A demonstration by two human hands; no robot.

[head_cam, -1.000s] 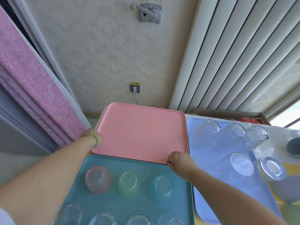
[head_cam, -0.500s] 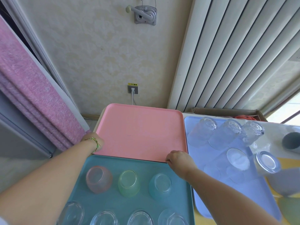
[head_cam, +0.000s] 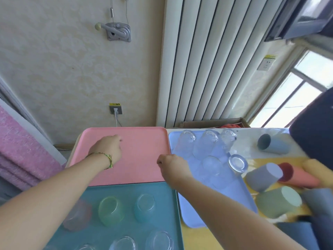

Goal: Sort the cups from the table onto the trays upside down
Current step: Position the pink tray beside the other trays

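The unsorted cups (head_cam: 261, 177) lie on their sides on the counter (head_cam: 198, 237) right of the trays, nearest the right hand (head_cam: 173, 166), whose fingers curl at the empty pink tray's (head_cam: 144, 141) edge, grip unclear, while the left hand (head_cam: 108, 148) hovers loosely curled, holding nothing.

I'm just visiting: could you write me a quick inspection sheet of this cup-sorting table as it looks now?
Surface: table, yellow and white top, largely covered by three trays.
Job's things: pink tray bare; teal tray holds upside-down tinted glasses; blue tray holds upside-down clear glasses; opaque cups lie on their sides on the table.
Clutter: cardboard box behind the table.
Hands: left hand over the pink tray; right hand at its right edge; grips unclear.
Cables: white cable plugged into wall socket.
Surroundings: radiator, window, pink fabric.
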